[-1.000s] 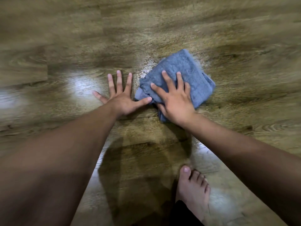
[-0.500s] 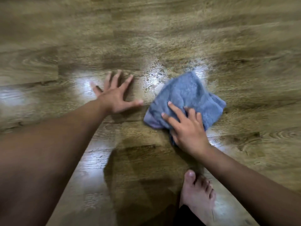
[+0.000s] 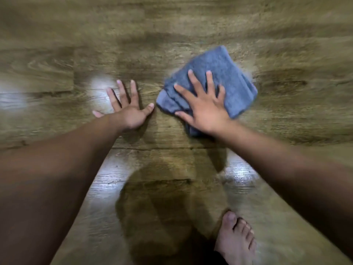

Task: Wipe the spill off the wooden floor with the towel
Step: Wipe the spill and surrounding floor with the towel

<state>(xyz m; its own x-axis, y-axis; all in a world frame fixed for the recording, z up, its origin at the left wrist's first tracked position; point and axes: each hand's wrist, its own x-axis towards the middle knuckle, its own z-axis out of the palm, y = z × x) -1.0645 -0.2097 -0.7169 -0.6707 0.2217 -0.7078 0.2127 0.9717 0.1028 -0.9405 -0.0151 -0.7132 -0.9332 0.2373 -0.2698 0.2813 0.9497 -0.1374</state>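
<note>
A folded grey-blue towel [image 3: 229,77] lies flat on the wooden floor [image 3: 172,25], right of centre. My right hand [image 3: 204,104] presses down on the towel's near left part, fingers spread over the cloth. My left hand [image 3: 128,109] rests flat on the bare floor just left of the towel, fingers spread, thumb tip close to the towel's corner. No wet droplets show clearly in this blurred frame; the spill may lie under the towel.
My bare foot [image 3: 236,240] stands on the floor at the bottom right of centre. Bright light reflections [image 3: 103,87] shine on the planks left of my left hand and between my arms. My shadow darkens the floor below the hands.
My right hand has pushed the towel forward and to the right, away from me, over the spot where droplets glistened. My left hand stays planted on the floor.
</note>
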